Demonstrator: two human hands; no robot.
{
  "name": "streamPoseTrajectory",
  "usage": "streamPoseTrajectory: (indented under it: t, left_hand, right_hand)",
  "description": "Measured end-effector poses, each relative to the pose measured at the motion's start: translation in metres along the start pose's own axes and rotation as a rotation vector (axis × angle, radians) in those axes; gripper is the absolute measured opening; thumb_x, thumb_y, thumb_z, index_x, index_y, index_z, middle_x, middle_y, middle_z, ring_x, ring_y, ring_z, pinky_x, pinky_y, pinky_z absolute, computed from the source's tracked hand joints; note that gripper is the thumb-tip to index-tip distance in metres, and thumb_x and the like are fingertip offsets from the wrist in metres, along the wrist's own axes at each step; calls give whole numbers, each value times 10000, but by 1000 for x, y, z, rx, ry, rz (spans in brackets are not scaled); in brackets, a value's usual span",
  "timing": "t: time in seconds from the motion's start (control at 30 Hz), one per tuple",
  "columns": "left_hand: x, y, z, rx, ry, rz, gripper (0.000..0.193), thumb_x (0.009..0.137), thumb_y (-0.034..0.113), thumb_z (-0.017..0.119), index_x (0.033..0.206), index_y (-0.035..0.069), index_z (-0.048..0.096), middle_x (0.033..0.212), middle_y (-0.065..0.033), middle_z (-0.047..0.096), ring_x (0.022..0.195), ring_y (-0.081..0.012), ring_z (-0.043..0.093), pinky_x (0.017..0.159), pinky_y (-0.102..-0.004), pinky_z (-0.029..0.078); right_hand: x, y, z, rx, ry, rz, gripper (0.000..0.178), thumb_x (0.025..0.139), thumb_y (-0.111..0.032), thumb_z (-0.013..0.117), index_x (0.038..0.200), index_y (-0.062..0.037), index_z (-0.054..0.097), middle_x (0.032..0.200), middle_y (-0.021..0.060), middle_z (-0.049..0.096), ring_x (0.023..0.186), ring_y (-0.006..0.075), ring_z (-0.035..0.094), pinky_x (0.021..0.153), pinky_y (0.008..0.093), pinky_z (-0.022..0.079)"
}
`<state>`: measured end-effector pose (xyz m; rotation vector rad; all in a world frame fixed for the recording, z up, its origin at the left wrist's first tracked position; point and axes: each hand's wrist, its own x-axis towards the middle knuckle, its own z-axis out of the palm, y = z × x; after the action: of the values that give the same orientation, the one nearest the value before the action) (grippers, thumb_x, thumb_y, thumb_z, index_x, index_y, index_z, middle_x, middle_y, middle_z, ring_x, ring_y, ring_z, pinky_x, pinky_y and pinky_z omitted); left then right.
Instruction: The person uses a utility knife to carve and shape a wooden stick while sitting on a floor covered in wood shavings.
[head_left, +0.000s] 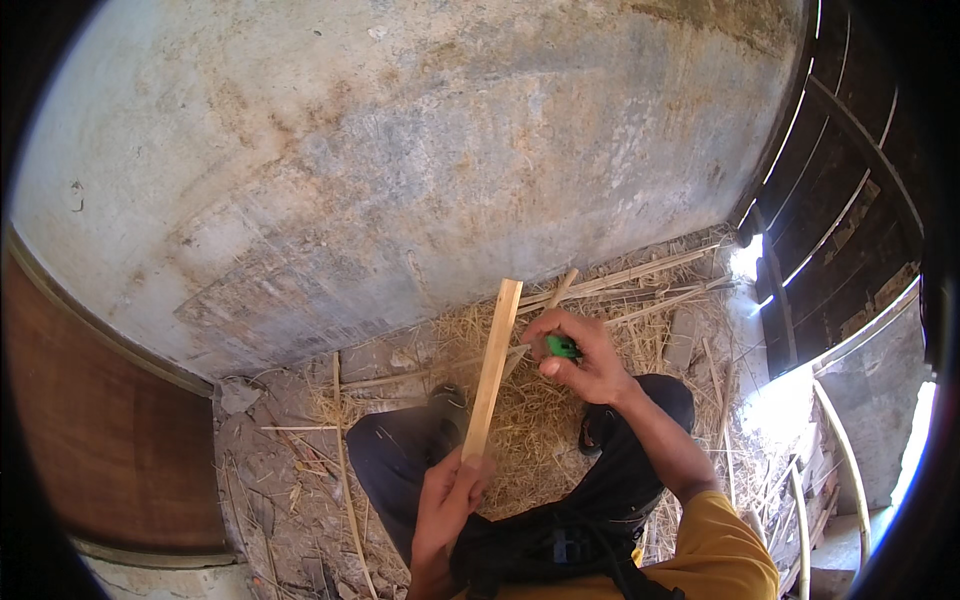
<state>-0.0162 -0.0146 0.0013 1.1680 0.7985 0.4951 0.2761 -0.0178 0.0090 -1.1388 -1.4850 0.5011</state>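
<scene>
Left hand (pixel 450 500) grips a flat, pale wooden strip (pixel 494 365). At its three o'clock, right hand (pixel 592 364) clasps a small green-and-black tool (pixel 563 347).

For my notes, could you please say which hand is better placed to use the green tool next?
Probably the right hand: it holds the green tool near the wooden strip, which the left hand grips.

Wooden strip (pixel 491 375), one: near end gripped in the left hand (pixel 447 498). Green object (pixel 562 347), one: kind unclear, held in the right hand (pixel 592 367), just right of the strip. Straw (pixel 535 430): underfoot. Stained wall (pixel 430 180): far side. Brown panel (pixel 105 420): left.
</scene>
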Motion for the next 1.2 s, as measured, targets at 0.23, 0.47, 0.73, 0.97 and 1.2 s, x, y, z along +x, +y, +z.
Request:
streamPoseTrajectory:
  t: [0.23,0.47,0.73,0.97,1.2]
  left_hand:
    - [3,0,5,30,43,42,281,1146,177,510,1205,-27,694,681,70,443,571,-14,370,516,-229,271]
    - [4,2,8,72,62,91,288,1149,180,508,1222,-29,693,677,75,439,580,-16,367,524,-232,271]
    - [3,2,10,68,102,102,281,1141,177,519,1203,-25,704,675,76,456,592,-9,379,533,-227,282]
    - [1,0,17,88,153,154,272,1135,166,515,1137,-19,715,644,86,430,581,1,346,529,-240,246]
    - [2,0,19,80,164,159,258,1125,149,518,1115,-17,716,633,88,413,573,-1,328,525,-245,233]
  right_hand:
    - [-1,3,1,-164,-104,-100,309,932,-248,830,1122,-44,695,968,102,703,809,295,694,718,373,546]
    - [-2,4,11,-255,-82,-185,337,867,-280,885,1087,-54,765,924,98,762,756,292,744,663,373,566]
    - [-3,3,14,-313,-29,-182,343,840,-284,900,1087,-68,801,890,94,770,722,256,743,640,352,568]
    - [-2,-3,16,-373,12,-174,343,825,-309,903,1070,-85,818,822,77,752,662,241,715,586,348,545]
    - [-2,-11,17,-458,59,-198,351,826,-341,901,1067,-98,826,749,60,711,605,220,678,547,351,514]
